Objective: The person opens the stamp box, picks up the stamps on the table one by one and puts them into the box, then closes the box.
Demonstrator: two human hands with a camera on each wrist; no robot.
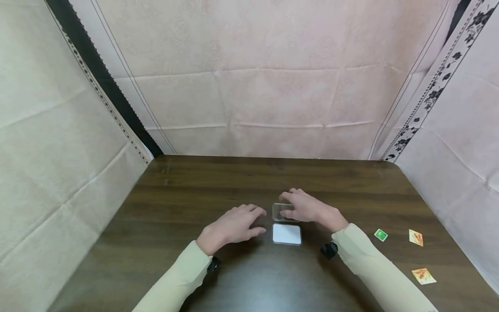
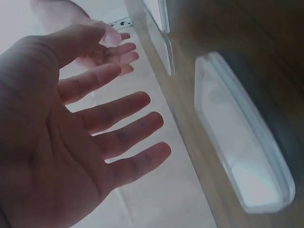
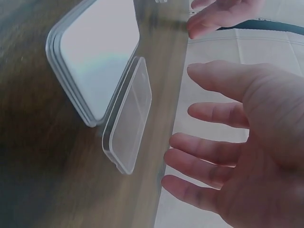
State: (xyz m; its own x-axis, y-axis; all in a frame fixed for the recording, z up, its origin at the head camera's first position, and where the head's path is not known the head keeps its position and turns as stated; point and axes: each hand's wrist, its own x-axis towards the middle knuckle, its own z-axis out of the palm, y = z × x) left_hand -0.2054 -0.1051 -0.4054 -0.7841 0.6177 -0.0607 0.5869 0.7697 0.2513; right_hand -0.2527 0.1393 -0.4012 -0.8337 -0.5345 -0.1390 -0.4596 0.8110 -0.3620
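Observation:
A shallow clear plastic case (image 1: 286, 234) with a white face lies flat near the middle of the table. Just behind it is a transparent, empty-looking lid (image 1: 277, 212) with rounded corners. My right hand (image 1: 308, 206) overlaps that lid in the head view; the right wrist view shows its fingers spread, a gap between them and the lid (image 3: 130, 116). To the left of both pieces, my left hand (image 1: 235, 227) hovers with fingers loosely extended and nothing in them. The left wrist view has the white-faced case (image 2: 237, 142) beyond its fingertips.
On the right of the dark wooden table (image 1: 175, 260) lie a small green square (image 1: 380, 235) and two small cards with orange prints, one farther back (image 1: 416, 237) and one nearer card (image 1: 423, 276). Pale cloth (image 1: 253, 99) hangs behind the table and along both sides.

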